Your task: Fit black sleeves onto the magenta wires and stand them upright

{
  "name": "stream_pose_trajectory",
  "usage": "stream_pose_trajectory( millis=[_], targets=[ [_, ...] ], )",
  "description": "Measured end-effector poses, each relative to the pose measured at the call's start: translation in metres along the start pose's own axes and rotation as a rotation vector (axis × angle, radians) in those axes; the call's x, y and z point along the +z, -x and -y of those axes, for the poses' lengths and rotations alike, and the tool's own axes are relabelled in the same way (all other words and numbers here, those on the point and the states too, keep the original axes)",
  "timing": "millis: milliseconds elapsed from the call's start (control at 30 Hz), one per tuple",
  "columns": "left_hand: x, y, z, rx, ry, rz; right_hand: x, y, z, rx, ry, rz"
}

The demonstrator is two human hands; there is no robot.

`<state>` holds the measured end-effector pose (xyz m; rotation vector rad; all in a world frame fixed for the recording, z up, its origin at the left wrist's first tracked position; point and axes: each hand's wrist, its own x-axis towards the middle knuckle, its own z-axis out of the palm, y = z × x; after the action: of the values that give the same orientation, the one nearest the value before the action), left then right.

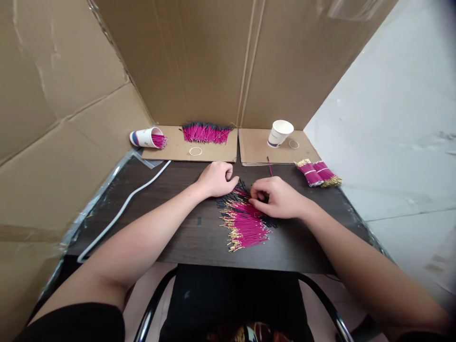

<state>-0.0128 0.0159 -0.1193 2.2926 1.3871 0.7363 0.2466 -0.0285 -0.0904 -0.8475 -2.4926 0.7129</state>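
A heap of thin pink wires (247, 230) with gold tips at one end lies on the dark table in front of me. Small black sleeves (221, 202) are scattered around its upper part. My left hand (217, 179) rests at the heap's upper left, its fingers curled and thumb against the forefinger; what is in them, if anything, is hidden. My right hand (278, 197) is over the heap's right side, with thumb and fingers pinched together near the wire ends. I cannot make out what it grips. One black-ended wire (270, 166) lies alone behind my right hand.
Black-ended pink wires (206, 133) lie in a row on cardboard at the back. A tipped paper cup (142, 138) holds more wires; another paper cup (280, 134) stands upright. Banded wire bundles (318, 173) lie at right. A white cable (124, 206) runs along the left.
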Motion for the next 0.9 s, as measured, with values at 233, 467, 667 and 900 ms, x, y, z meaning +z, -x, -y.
stream_pose_trajectory(
  millis=[233, 467, 667, 900],
  targets=[
    [-0.005, 0.001, -0.003, 0.010, -0.108, 0.091, 0.000, 0.001, 0.007, 0.024, 0.092, 0.159],
    [-0.005, 0.000, -0.002, 0.016, -0.103, 0.121, 0.004, 0.001, 0.006, 0.027, 0.136, 0.164],
    [-0.003, 0.001, -0.003, 0.009, -0.081, 0.089, 0.005, 0.001, 0.009, 0.011, 0.162, 0.155],
    [-0.003, 0.001, -0.004, -0.020, -0.056, 0.068, 0.009, 0.002, 0.011, -0.003, 0.234, 0.149]
  ],
)
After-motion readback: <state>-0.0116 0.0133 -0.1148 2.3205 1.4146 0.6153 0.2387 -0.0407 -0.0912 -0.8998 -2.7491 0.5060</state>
